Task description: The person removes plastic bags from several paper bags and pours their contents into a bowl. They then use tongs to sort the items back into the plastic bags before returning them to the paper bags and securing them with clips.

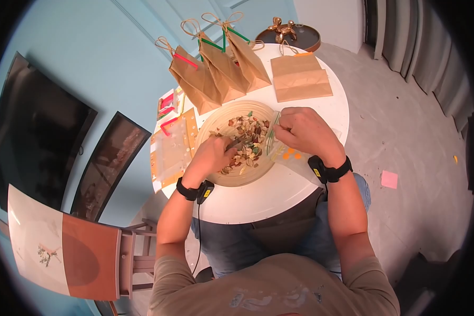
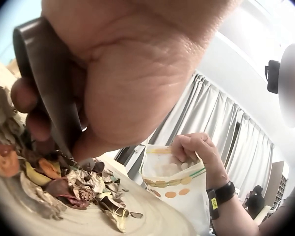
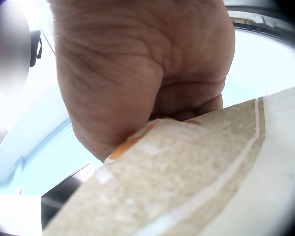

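My left hand [image 1: 210, 158] reaches over a wide round basket [image 1: 266, 171] with dried petals and leaves [image 1: 247, 129] in it. Its fingers curl round a dark, curved scoop [image 2: 51, 81], whose narrow lower end points down at the dried pieces in the left wrist view. At the basket's right side, my right hand [image 1: 306, 131] pinches the top of a clear zip bag [image 2: 182, 209] with orange dots and a green line near its mouth. The bag's mouth faces the basket, and in the right wrist view the palm hides the fingertips.
Three upright kraft paper bags [image 1: 210, 71] stand behind the basket on the round white table [image 1: 247, 208]. A flat kraft bag [image 1: 302, 79] lies at the back right. Left of the basket are clear packets [image 1: 174, 147] with a red strip. A small dark side table [image 1: 308, 39] stands beyond.
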A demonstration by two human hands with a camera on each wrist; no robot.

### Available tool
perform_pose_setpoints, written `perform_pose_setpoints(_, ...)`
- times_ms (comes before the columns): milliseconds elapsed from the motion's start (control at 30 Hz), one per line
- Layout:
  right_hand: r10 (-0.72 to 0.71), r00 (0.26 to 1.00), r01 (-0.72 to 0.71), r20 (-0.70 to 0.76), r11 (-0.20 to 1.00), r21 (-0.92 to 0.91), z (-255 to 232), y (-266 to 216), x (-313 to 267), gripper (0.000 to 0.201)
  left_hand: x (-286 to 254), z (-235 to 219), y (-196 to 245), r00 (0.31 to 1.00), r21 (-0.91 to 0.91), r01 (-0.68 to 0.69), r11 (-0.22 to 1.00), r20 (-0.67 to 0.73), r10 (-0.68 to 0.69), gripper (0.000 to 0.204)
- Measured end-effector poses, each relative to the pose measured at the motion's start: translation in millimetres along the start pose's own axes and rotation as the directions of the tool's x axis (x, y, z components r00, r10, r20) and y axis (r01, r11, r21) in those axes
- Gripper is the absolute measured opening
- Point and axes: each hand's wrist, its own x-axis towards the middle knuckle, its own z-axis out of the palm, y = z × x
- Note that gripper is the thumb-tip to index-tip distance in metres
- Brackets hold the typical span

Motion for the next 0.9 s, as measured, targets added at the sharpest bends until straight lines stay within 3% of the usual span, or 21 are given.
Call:
perform_pose_setpoints(233,0.002,1.0,-0.002,-0.004,1.0,0.001,0.7,-0.1,-0.7,0.033,-10.4,-8.8,-4.5,0.999,-0.031,0.028,0.999,0.02,-0.027,0.025)
perform_pose_setpoints(333,-0.003,1.0,0.003,-0.01,1.0,0.004,2.2,0.2,-0.3,0.033,-18.6,-20.5,-1.5,0.994,-0.102,0.102,0.99,0.057,-0.097,0.025)
perform_pose_setpoints(433,0.0,1.0,0.0,-0.005,1.0,0.005,1.6,-1.2,0.2,0.034,-28.0,-27.2,-4.4,0.999,-0.04,0.032,0.999,-0.037,-0.034,0.026)
perform_pose_setpoints(600,0.006,1.0,-0.006,0.003,1.0,0.006,3.4,-2.7,0.9,0.034,-36.9,-41.6,2.3,0.997,-0.039,0.049,0.998,-0.052,-0.051,0.025)
perform_pose_setpoints(733,-0.001,1.0,0.001,0.011,1.0,0.002,3.7,-3.5,2.0,0.035,-38.1,-60.9,38.3,0.999,-0.065,0.007,0.998,-0.051,-0.01,0.024)
perform_pose_setpoints(900,0.013,1.0,-0.013,-0.013,1.0,0.025,2.9,-5.2,2.6,0.033,-27.3,-52.7,67.2,0.987,-0.131,-0.155,0.979,-0.054,0.149,0.025)
